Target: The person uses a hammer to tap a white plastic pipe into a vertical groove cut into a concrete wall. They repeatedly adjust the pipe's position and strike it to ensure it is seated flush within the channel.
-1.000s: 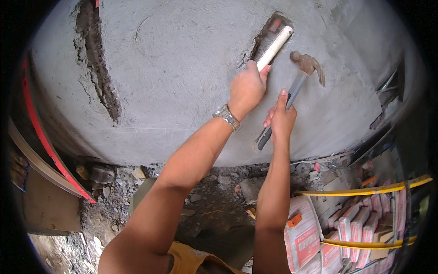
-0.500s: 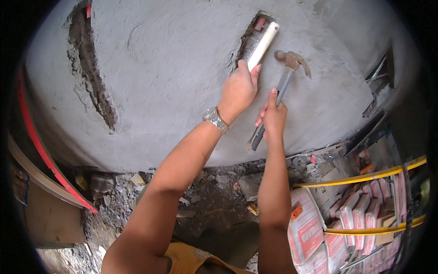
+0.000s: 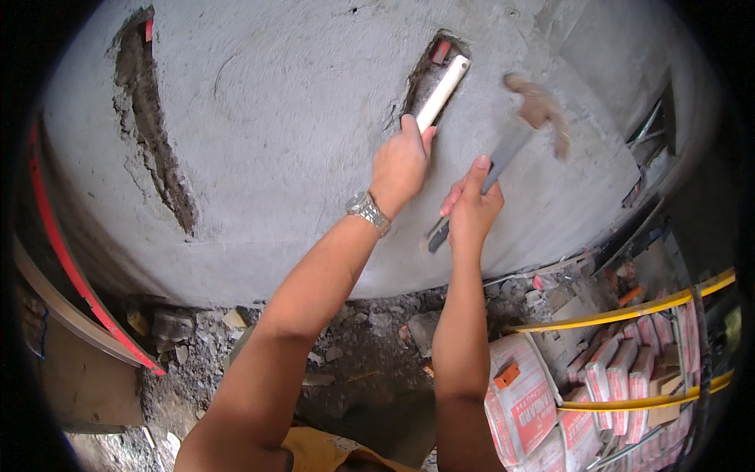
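My left hand [image 3: 401, 164], a metal watch on its wrist, is closed round the lower end of a slim white bar [image 3: 442, 93] with a small hole near its top. The bar slants up along the right side of a chiselled recess [image 3: 417, 85] in the grey plastered wall [image 3: 291, 157]. A small red piece [image 3: 440, 52] shows at the recess's upper end. To the right, my right hand [image 3: 472, 200] grips a claw hammer [image 3: 511, 145] by its dark handle. The hammer's rusty head is smeared by motion and stands apart from the bar.
A long rough groove [image 3: 153, 122] runs down the wall at the left. Rubble [image 3: 354, 338] lies along the wall's foot. A red bar [image 3: 59, 228] curves at far left. Stacked red-and-white bags [image 3: 523, 393] and yellow rails [image 3: 629, 309] stand at lower right.
The hammer's head has swung to the right, away from the bar. My left hand and the bar sit slightly lower and further left in view.
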`<action>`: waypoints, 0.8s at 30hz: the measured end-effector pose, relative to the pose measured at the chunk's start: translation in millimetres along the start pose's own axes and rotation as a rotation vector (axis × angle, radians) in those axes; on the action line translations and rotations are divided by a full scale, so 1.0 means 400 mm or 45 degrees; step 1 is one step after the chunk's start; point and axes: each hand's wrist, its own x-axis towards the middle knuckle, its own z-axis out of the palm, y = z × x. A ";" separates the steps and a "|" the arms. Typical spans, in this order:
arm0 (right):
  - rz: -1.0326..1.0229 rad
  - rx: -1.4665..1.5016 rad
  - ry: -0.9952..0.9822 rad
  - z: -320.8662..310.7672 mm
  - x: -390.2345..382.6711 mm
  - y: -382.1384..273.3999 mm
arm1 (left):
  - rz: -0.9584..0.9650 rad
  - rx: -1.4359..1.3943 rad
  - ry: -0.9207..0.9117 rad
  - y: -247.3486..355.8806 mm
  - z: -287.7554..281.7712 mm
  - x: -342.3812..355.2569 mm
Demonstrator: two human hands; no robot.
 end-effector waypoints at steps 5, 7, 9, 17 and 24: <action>-0.030 0.047 0.040 0.073 0.053 0.007 | -0.032 -0.011 -0.006 0.010 0.007 0.000; 0.107 -0.144 -0.095 0.077 0.057 -0.027 | -0.056 -0.025 -0.049 0.006 -0.011 0.006; 0.107 -0.029 -0.062 0.063 0.055 -0.031 | -0.076 -0.027 -0.075 0.020 -0.015 0.007; 0.046 -0.248 -0.178 0.062 0.043 -0.066 | -0.054 -0.058 -0.030 0.030 -0.020 0.006; 0.173 -0.184 -0.124 0.038 0.060 -0.041 | 0.024 -0.002 0.053 0.016 -0.026 0.019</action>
